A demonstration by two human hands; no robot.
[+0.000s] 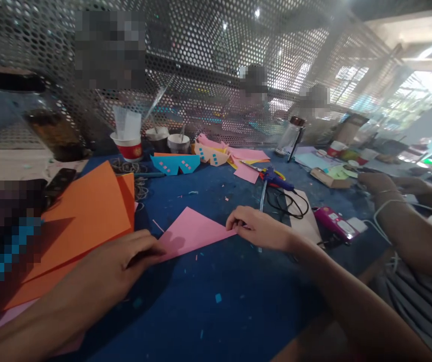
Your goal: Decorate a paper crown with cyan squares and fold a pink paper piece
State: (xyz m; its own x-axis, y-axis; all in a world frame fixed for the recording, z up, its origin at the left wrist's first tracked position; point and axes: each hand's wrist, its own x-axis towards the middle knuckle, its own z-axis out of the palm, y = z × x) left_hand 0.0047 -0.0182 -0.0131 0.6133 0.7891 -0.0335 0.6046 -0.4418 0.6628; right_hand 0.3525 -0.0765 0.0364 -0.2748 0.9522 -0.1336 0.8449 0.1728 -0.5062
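A pink paper folded into a triangle lies on the blue table, its long edge toward me. At its left corner, my left hand is closed, with the corner pinched between the fingers. My right hand pinches the narrow right corner, fingers bent together. Large orange sheets lie beneath and beyond my left forearm. Small paper scraps are scattered around the pink paper.
Behind stand red-and-white cup, blue folded paper and a glass bottle. A blue glue gun with black cord lies beyond my right hand, near a magenta device. Another person's arm rests at right.
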